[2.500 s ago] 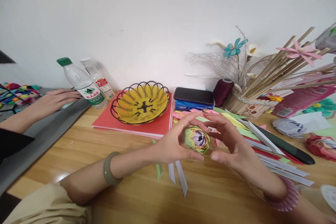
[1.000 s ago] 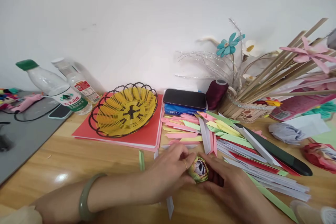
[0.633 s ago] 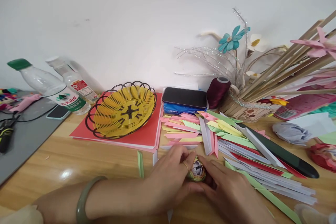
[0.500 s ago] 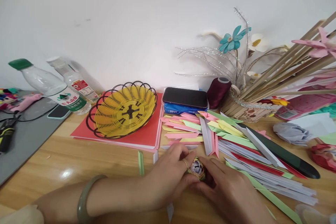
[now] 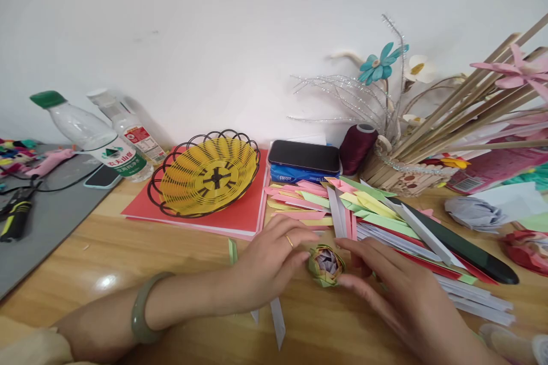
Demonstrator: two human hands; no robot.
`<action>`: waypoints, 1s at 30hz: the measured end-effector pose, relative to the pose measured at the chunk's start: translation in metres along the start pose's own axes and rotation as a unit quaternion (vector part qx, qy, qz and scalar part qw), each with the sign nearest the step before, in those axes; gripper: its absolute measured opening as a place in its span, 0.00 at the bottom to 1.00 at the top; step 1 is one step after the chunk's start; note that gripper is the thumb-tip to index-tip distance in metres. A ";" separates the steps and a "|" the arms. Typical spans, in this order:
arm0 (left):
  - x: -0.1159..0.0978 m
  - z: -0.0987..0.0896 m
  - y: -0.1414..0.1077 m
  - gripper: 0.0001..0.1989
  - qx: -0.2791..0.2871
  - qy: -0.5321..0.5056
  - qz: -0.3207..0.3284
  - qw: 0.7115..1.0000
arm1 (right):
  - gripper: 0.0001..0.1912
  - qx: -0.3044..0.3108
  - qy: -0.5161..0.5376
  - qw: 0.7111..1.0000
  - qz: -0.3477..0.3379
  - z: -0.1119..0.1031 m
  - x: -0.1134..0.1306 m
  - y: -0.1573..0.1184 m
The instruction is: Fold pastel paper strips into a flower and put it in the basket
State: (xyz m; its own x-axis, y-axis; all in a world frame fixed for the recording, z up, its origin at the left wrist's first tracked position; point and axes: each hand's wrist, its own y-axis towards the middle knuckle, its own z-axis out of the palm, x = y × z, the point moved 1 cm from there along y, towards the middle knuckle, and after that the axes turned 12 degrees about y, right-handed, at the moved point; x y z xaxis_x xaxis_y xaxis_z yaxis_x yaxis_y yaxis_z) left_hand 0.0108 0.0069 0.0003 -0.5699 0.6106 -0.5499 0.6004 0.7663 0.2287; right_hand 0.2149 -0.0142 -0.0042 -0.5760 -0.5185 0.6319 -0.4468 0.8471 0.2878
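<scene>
A small round folded-paper ball [image 5: 326,265], green and yellow outside with a grey-white centre, stands on the wooden table between my two hands. My left hand [image 5: 280,256], with a ring and a green bangle, is at its left, fingers and thumb apart. My right hand [image 5: 396,285] curves around the right side with its fingers spread; the thumb tip is at the ball's edge, and whether it touches I cannot tell. Loose white paper strips [image 5: 277,322] lie below my left wrist, and a green strip [image 5: 232,251] shows above it.
Folded paper strips [image 5: 368,205] in several colours are heaped behind my hands, beside a dark green bar-shaped object [image 5: 466,248]. A yellow basket [image 5: 205,177] rests on red paper [image 5: 141,208]. Bottles [image 5: 92,137], a phone [image 5: 303,155] and a thread spool [image 5: 357,148] stand near the wall.
Both hands have loosened from around the paper ball and drawn apart, leaving more of it in sight. The view has shifted slightly.
</scene>
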 end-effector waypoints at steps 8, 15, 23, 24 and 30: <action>-0.002 -0.001 -0.001 0.07 -0.049 0.024 0.067 0.996 | 0.18 0.036 0.070 0.997 -0.021 -0.005 0.007 0.008; -0.004 0.004 0.000 0.26 0.072 0.043 -0.034 0.996 | 0.32 0.088 0.050 0.995 0.006 0.001 0.007 0.005; -0.001 0.010 0.002 0.24 0.096 -0.174 -0.125 0.972 | 0.17 0.059 0.180 0.977 0.101 0.008 0.006 0.006; -0.001 0.010 0.003 0.25 0.094 -0.252 -0.141 0.953 | 0.15 0.044 0.200 0.973 0.105 0.007 0.009 0.007; -0.007 0.014 0.004 0.33 0.130 -0.541 -0.130 0.821 | 0.11 -0.032 0.199 0.975 0.095 0.005 0.018 0.007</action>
State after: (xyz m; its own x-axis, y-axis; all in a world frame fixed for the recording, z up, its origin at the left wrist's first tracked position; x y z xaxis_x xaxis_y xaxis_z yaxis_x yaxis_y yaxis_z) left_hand 0.0253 0.0027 -0.0061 0.0497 -0.2086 -0.9767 0.7165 0.6887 -0.1106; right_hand 0.1980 -0.0184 0.0054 -0.3269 -0.2763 0.9038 -0.3074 0.9354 0.1747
